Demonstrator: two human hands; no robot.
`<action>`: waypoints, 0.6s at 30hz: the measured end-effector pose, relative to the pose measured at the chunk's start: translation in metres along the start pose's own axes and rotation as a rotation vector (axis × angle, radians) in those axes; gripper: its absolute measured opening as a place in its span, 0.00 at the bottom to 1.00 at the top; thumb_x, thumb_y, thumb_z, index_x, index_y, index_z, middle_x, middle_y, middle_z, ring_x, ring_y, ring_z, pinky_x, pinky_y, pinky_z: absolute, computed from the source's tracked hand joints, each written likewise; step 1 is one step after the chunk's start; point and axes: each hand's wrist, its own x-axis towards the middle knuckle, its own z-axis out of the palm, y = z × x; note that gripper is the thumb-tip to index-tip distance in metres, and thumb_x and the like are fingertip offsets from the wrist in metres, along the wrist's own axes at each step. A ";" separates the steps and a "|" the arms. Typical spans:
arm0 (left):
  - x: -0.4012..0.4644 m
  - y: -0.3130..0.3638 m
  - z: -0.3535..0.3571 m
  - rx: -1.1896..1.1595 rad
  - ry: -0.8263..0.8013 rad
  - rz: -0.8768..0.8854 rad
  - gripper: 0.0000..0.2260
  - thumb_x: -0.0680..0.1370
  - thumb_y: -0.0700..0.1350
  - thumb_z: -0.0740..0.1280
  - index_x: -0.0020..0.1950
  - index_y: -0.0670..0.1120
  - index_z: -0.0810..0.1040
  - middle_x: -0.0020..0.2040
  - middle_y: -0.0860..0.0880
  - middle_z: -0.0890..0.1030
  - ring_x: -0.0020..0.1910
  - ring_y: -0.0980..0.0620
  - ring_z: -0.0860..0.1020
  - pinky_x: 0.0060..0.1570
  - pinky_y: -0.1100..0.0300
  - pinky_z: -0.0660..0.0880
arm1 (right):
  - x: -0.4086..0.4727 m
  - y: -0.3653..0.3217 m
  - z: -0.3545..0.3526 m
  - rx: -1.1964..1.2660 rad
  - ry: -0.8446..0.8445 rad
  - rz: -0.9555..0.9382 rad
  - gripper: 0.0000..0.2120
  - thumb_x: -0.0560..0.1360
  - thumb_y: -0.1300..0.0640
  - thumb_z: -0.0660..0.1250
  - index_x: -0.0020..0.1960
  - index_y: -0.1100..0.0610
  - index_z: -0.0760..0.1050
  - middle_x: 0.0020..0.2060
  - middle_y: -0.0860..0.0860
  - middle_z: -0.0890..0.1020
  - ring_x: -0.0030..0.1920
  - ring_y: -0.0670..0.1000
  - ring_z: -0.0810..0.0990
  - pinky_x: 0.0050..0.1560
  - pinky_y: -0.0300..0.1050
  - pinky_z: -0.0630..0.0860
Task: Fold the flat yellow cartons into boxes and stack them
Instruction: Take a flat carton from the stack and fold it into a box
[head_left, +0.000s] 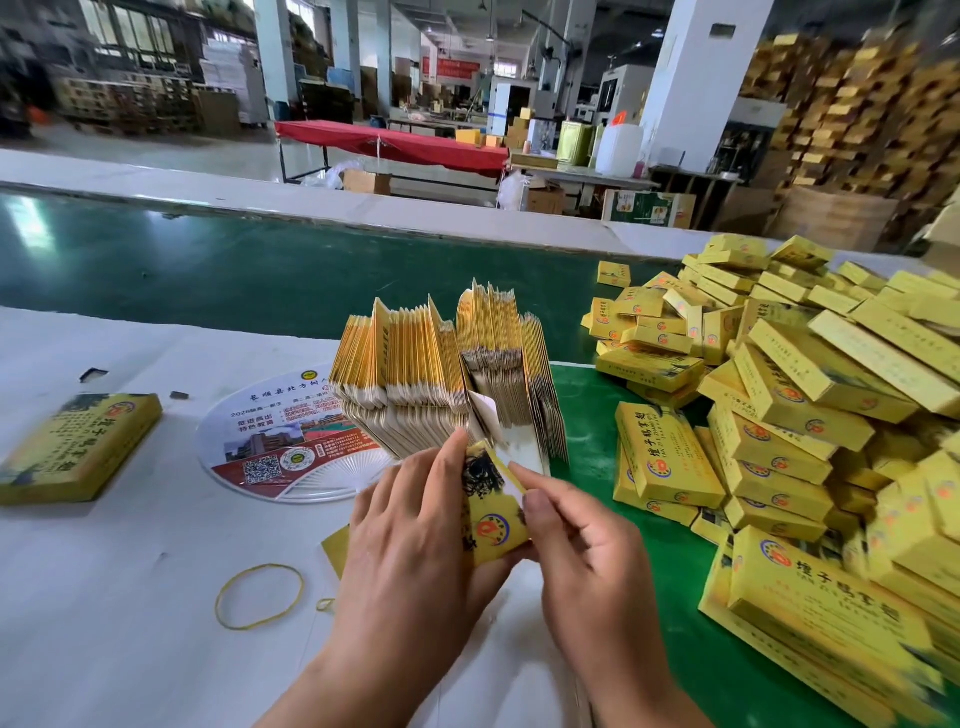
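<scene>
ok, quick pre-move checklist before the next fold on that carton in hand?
1. Carton held by both hands: ok, left hand grips it, right hand pinches its edge.
2. Only one carton picked: cannot tell, fingers hide its edges.
3. Carton opened into box shape: not ok, it looks flat.
4. Supply of flat cartons within reach: ok, standing right behind the hands.
5. Room on the pile of finished boxes: ok, though it is loose, not neatly stacked.
6. Rubber band out of the way: ok, lying left of the hands.

Head camera looks forward and down, close over the worktable (130, 597)
</scene>
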 end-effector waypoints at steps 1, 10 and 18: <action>0.000 0.000 0.001 -0.001 -0.005 0.008 0.38 0.70 0.67 0.62 0.72 0.45 0.67 0.58 0.51 0.76 0.56 0.49 0.73 0.55 0.56 0.66 | 0.002 0.001 -0.001 0.087 -0.018 0.079 0.09 0.76 0.51 0.66 0.53 0.45 0.84 0.45 0.45 0.88 0.46 0.46 0.86 0.47 0.44 0.83; -0.001 0.002 0.002 0.021 -0.019 -0.004 0.37 0.73 0.66 0.59 0.72 0.41 0.67 0.59 0.47 0.77 0.57 0.45 0.76 0.54 0.48 0.76 | 0.002 0.002 -0.007 -0.027 -0.072 -0.019 0.11 0.77 0.56 0.68 0.57 0.47 0.83 0.47 0.42 0.87 0.45 0.38 0.85 0.43 0.30 0.78; -0.001 -0.003 0.002 0.027 -0.049 -0.068 0.39 0.67 0.65 0.64 0.72 0.44 0.65 0.58 0.48 0.77 0.57 0.45 0.77 0.56 0.50 0.74 | 0.003 0.005 -0.002 0.090 -0.157 0.124 0.12 0.80 0.60 0.66 0.57 0.46 0.84 0.49 0.48 0.87 0.46 0.46 0.86 0.45 0.39 0.81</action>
